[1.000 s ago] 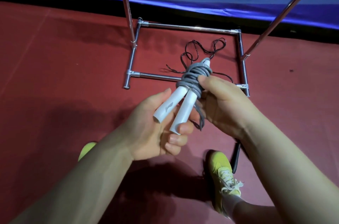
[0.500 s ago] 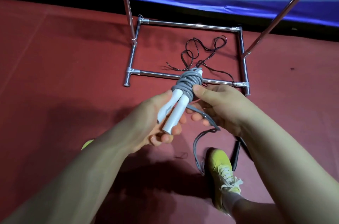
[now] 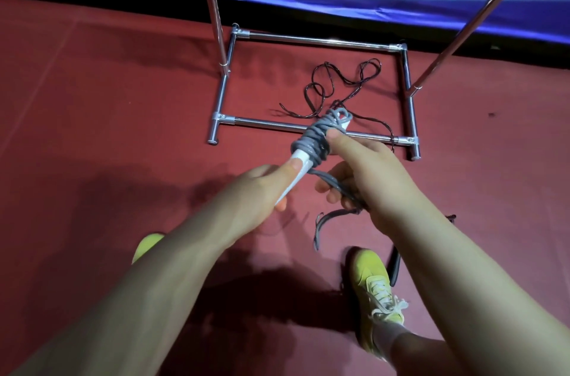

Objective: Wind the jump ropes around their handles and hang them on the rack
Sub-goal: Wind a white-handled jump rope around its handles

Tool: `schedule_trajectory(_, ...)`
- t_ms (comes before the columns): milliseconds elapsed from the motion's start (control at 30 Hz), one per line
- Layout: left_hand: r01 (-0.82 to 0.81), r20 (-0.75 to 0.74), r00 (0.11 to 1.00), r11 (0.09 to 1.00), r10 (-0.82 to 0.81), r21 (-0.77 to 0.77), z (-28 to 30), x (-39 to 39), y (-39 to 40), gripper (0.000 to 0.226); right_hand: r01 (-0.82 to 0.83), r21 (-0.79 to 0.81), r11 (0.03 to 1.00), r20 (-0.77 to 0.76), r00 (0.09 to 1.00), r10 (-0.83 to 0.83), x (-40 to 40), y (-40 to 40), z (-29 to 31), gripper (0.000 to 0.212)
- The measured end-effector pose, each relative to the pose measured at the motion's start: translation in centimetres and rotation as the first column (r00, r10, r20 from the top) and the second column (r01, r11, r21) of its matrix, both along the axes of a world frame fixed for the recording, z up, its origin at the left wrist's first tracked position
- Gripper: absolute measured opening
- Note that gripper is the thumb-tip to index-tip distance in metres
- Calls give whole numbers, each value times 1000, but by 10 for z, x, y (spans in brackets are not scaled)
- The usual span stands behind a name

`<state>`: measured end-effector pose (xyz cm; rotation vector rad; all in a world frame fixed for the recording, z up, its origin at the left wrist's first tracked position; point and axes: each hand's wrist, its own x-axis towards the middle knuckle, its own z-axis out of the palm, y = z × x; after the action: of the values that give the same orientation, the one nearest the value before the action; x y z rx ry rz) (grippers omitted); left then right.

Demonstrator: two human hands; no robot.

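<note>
Two white handles (image 3: 297, 170) are lying side by side in the head view, the grey rope (image 3: 317, 136) bunching in thick coils round their far ends; the left hand (image 3: 262, 190) is gripping the handles' near ends, thumb pressing on top; the right hand (image 3: 367, 172) is pinching the coils with its thumb while its curled fingers are holding the loose tail, which is hanging down above the red floor (image 3: 92, 129). Beyond, the chrome rack (image 3: 311, 126) is standing with its base frame on the floor, two uprights rising out of view, a thin black rope (image 3: 339, 89) sprawling inside the frame; open floor is lying to the left. Compared with half a second ago, the bundle is sitting farther forward, over the front bar, and the left hand is covering more of the handles.
</note>
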<state>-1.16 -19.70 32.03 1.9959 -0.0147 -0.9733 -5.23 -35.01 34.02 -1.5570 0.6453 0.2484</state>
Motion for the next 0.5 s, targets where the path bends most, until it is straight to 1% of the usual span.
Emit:
schedule_trajectory(67,-19,35,999,1000,19,-4,-1,0,1,61,-15,16,1000,0,1000,15,0,1,1,33)
schedule_trajectory(200,-4,93,996,1000,6,-19,0,0,4,37,-8,4,1000,-3,1000,8,1,4,-1,39)
schedule_trajectory(233,4,102,995,1000,-2,-24,0,0,4,35,-3,-5,1000,2,1000,3,1,5,-1,38)
schedule_trajectory(400,-4,134,991,1000,7,-28,-4,-2,4,47,-3,-7,1000,39,999,3,2,5,-3,24)
schedule_trajectory(500,-2,156,988,999,9,-46,-6,-1,5,41,-20,-38,999,59,998,23,4,2,-6,20)
